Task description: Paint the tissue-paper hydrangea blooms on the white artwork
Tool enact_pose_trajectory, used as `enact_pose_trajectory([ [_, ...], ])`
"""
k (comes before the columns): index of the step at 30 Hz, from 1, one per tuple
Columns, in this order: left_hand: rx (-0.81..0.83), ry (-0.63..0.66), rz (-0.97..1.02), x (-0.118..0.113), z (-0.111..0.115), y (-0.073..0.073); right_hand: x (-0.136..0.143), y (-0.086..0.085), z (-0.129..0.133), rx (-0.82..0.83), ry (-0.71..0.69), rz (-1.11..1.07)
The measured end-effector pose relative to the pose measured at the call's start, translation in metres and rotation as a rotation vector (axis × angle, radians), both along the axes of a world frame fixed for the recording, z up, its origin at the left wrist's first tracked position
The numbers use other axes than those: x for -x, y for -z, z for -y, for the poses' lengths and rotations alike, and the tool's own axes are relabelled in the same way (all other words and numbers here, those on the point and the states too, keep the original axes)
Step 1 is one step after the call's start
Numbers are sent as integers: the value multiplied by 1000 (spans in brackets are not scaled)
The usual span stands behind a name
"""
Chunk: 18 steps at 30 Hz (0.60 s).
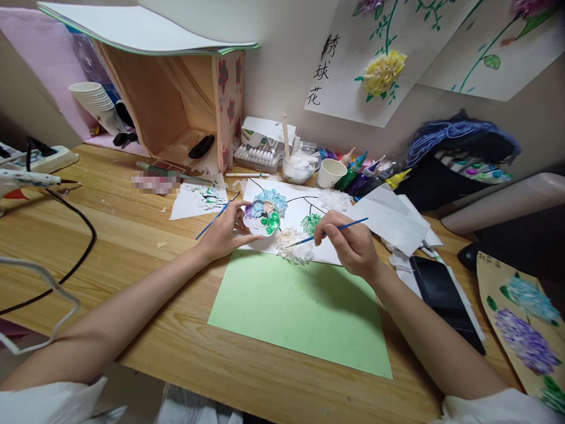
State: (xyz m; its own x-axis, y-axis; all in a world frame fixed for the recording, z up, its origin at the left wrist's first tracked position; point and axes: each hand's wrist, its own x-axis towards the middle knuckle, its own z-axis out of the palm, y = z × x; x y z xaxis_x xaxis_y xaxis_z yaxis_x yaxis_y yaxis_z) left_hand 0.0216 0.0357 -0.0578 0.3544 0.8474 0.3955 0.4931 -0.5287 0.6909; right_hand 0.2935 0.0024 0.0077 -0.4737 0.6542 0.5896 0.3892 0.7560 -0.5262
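My left hand (225, 228) grips a small white paint palette (258, 221) with blue, purple and green paint in its wells. In my right hand (348, 244) is a blue-handled paintbrush (326, 231), its tip at a cream paper flower (296, 244). That flower sits on a white sheet (282, 189) bearing black branch lines. Also on this sheet are a blue flower (273, 199), a green one (311, 224) and a white one (334, 200). A second blue brush (216, 217) lies beside my left hand. Green paper (300, 318) extends under the white sheet.
A paper cup (331, 174), paint bottles (359, 174) and a tub of tissue (301, 168) stand along the wall. A glue gun (26, 179) and black cable (90, 247) are at left. A phone (445, 300) lies at right, near a flower picture (525, 318).
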Motion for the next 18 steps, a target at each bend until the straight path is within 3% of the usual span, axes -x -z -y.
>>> enact_pose_trajectory([
  [18, 2, -8, -19, 0, 1, -2, -2, 0, 0, -62, -38, 28],
])
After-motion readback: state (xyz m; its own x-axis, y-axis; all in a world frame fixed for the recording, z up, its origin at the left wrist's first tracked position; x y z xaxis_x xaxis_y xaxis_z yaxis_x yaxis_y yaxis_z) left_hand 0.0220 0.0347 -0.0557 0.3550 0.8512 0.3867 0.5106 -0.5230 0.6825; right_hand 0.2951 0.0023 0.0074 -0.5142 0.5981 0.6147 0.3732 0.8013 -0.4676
